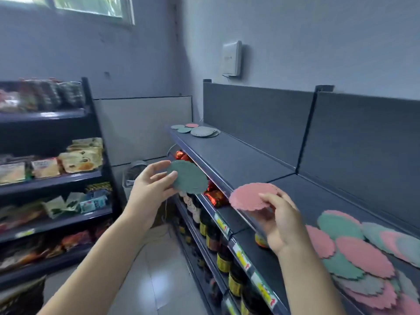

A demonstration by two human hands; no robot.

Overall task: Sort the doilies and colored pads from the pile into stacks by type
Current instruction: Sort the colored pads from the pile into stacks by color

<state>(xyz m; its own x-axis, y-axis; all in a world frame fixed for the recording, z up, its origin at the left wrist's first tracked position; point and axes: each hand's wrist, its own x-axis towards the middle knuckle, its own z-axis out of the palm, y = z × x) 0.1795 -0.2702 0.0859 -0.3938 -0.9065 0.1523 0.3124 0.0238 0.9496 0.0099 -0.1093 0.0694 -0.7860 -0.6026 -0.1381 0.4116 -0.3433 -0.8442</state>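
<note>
The person's left hand [150, 185] pinches a dark green round pad with a scalloped edge [189, 177] between thumb and fingers, holding it in the air over the aisle, just off the front edge of the dark grey metal shelf top [238, 160]. The right hand [281, 221] grips a pink scalloped round pad [252, 196] by its near rim — thumb on top, fingers curled beneath — above the shelf's front lip. To the right of that hand, on the same shelf, lies the loose pile of pink, green and grey pads [361, 258], overlapping one another. At the far end of the shelf sit small separate groups: a stack of pale grey round doilies [204, 132], and beside it a dark green stack [184, 130], a pink stack [192, 125] and a paler green stack [177, 126] — too small to count. Dark bottles with yellow labels [223, 260] stand on the shelves below.
</note>
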